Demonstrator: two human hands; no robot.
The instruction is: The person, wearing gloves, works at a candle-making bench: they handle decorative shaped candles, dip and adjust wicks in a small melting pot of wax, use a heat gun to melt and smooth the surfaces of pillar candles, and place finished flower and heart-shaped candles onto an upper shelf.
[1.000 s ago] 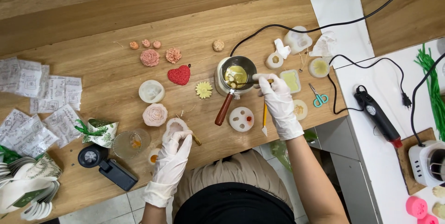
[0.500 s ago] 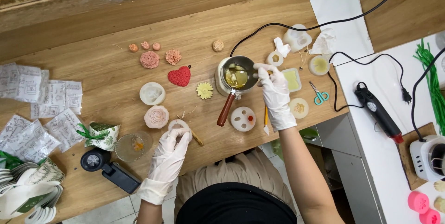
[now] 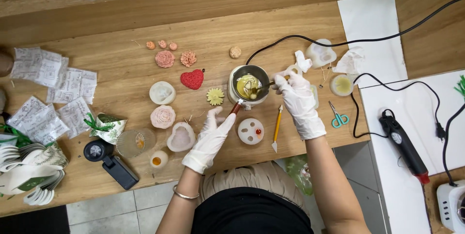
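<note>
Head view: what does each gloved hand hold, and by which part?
The right hand pinches a thin metal tool by its upper end, tip in the small metal melting pot. The left hand holds nothing.

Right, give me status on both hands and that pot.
Right hand stirring melting pot with a spoon. Left hand by pot handle, grip unclear. Nothing blocking.

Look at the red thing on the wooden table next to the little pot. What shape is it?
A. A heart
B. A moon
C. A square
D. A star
A. The red piece has two rounded lobes at the top and narrows to a point at the bottom, a heart, and it lies on the wooden table to the left of the small melting pot.
</note>
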